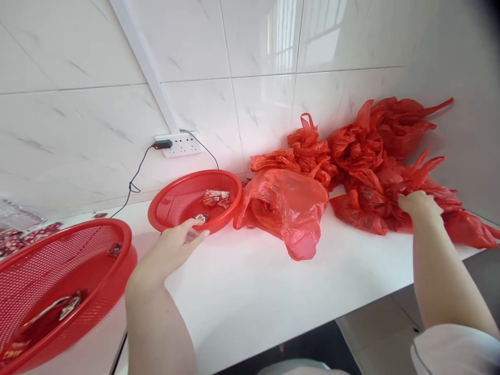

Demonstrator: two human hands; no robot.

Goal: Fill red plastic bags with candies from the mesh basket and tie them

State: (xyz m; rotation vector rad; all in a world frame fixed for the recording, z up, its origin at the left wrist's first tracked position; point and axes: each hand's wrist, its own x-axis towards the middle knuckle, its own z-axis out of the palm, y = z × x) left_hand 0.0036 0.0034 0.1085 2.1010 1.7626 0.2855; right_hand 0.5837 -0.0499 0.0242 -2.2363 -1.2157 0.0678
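Note:
My left hand rests on the near rim of a red mesh basket, fingers curled around the edge. A few small red-and-white wrapped candies lie inside that basket. My right hand reaches into a heap of crumpled red plastic bags by the wall, its fingers closed on the bags. A fuller red bag lies between the basket and the heap.
A second, larger red mesh basket with a few wrappers sits at the near left. A white power strip with a black plug and cable hangs on the tiled wall. The white counter ends at a front edge near me.

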